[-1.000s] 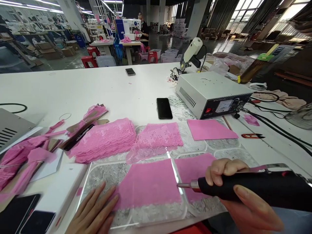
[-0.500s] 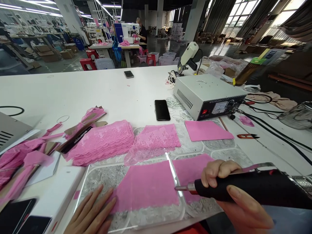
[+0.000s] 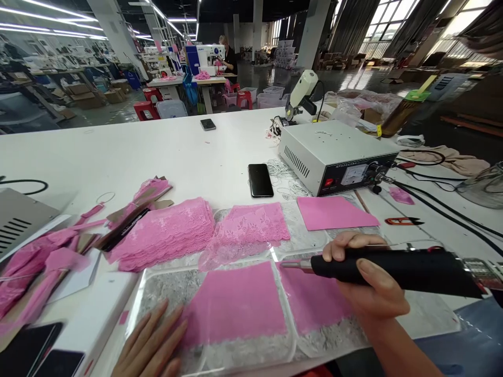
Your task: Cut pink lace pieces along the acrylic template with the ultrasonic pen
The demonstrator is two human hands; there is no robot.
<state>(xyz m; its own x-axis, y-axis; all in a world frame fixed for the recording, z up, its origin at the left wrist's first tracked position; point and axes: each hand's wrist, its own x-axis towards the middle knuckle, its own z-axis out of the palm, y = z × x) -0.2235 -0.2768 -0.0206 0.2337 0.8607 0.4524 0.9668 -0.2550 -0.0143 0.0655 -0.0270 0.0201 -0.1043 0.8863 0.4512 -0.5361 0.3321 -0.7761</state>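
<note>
Two hands work low in the frame: the left hand [image 3: 151,343] lies flat, fingers spread, on the pink fabric square [image 3: 236,303]; the right hand [image 3: 369,277] is wrapped around the black cutting tool [image 3: 393,267]. Its tip, hovering at centre, could scorch fabric or stray toward the left fingers if it slips.

Bright, even ceiling-strip light (window glare far right), wide-angle bowing at edges.
</note>
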